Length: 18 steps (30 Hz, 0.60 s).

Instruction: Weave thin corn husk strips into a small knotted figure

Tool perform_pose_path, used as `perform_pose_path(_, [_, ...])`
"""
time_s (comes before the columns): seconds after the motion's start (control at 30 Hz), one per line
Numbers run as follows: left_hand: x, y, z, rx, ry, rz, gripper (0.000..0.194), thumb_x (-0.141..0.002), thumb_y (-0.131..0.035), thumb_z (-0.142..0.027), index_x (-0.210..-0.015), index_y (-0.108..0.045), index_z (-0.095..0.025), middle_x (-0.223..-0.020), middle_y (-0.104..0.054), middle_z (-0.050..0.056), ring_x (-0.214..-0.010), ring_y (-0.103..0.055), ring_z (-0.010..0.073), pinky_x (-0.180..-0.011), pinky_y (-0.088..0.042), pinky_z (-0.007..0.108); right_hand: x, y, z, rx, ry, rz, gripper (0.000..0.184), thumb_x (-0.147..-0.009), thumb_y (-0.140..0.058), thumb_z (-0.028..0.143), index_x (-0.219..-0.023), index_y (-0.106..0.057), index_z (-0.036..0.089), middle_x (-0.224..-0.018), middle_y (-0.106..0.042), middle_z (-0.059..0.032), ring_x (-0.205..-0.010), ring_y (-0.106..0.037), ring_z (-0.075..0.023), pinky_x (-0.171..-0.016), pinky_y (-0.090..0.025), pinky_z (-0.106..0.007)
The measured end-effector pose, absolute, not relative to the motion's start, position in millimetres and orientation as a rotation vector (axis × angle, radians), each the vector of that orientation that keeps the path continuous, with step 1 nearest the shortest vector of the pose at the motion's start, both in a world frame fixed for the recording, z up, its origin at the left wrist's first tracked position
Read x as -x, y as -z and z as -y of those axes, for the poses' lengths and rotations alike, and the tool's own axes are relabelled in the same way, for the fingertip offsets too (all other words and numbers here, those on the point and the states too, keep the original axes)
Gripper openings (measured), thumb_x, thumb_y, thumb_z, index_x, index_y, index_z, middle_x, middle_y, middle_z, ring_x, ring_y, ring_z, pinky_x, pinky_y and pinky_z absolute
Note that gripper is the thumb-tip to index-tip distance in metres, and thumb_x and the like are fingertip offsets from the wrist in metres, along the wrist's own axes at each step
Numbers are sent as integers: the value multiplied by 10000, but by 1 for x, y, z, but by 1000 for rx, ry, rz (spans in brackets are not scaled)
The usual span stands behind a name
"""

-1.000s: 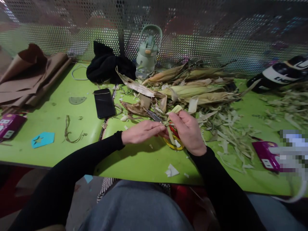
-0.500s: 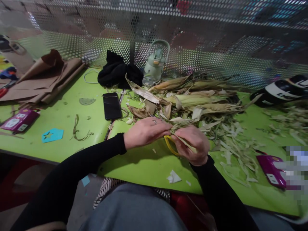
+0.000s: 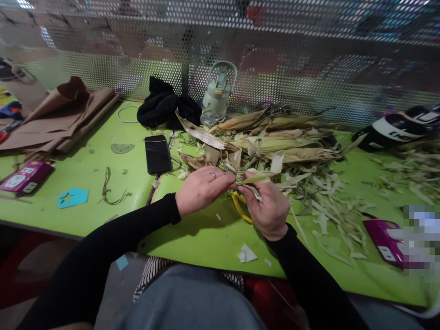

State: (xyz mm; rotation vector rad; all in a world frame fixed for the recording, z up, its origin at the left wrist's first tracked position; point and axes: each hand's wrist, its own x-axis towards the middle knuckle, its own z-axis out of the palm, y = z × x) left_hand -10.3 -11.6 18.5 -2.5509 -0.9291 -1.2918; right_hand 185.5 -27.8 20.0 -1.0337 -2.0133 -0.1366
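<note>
Both my hands meet over the green table point(image 3: 192, 238), working a small braid of corn husk strips point(image 3: 245, 179). My left hand point(image 3: 202, 189), with a ring on one finger, pinches the woven end of the strips. My right hand point(image 3: 268, 206) is closed around the loose husk strips that stick out to the right. Yellow-handled scissors point(image 3: 239, 207) lie on the table just under my hands. A heap of dried corn husks point(image 3: 275, 137) lies right behind my hands.
A black phone point(image 3: 157, 153), a black cloth point(image 3: 167, 107) and a pale green bottle point(image 3: 216, 94) sit at the back by the perforated metal screen. Brown paper point(image 3: 58, 119) lies far left, purple packs point(image 3: 25, 176) left and right, a blue star cut-out point(image 3: 73, 197), husk scraps point(image 3: 330, 206) right.
My hands shifted slightly up and turned the husk strips; the right hand now holds them pointing right instead of down. The view itself shifted a little.
</note>
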Motion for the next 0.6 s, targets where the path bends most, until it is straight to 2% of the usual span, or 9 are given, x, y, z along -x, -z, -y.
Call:
perform_pose_path(0.13, [9,-19,15,2596,1155,1115,428,-1064,-297,-368,-939,-651,-163,-775,-715,66,-716,-659,147,-683,-517,267,-183,-23,28,1089,79,1989,178,-954,-600,350,-1018,-715,230,-919,-785,-102,-843,-739,-245,-810,-591,-372])
perform_pose_path(0.3, [7,-18,18,2670,1088,1197,468,-1068,-243,-363,-889,-630,-170,-739,-677,55,-686,-614,143,-664,-490,265,-180,-29,25,1132,-551,1807,273,-920,-628,466,-982,-715,215,-1033,-727,-96,-918,-710,-222,-782,-600,-349])
perform_pose_path(0.43, [4,-15,20,2670,1150,1178,499,-1070,-223,-361,-861,-629,-161,-713,-665,54,-661,-601,142,-637,-473,257,-178,-25,21,1126,-969,1654,366,-872,-647,566,-928,-696,208,-1004,-676,-64,-828,-678,-179,-709,-581,-300])
perform_pose_path(0.5, [4,-16,20,2697,1173,1223,513,-1069,-222,-383,-875,-639,-154,-723,-675,60,-641,-599,141,-616,-464,253,-178,-23,20,1116,-1011,1668,381,-880,-626,581,-916,-702,210,-956,-671,-54,-812,-659,-175,-704,-568,-294])
perform_pose_path(0.6, [6,-21,19,2837,1263,1340,465,-1061,-282,-408,-935,-648,-149,-813,-717,69,-649,-616,133,-619,-467,243,-178,-26,18,1096,-932,1739,391,-939,-539,564,-954,-723,219,-996,-693,-67,-894,-667,-200,-756,-565,-314])
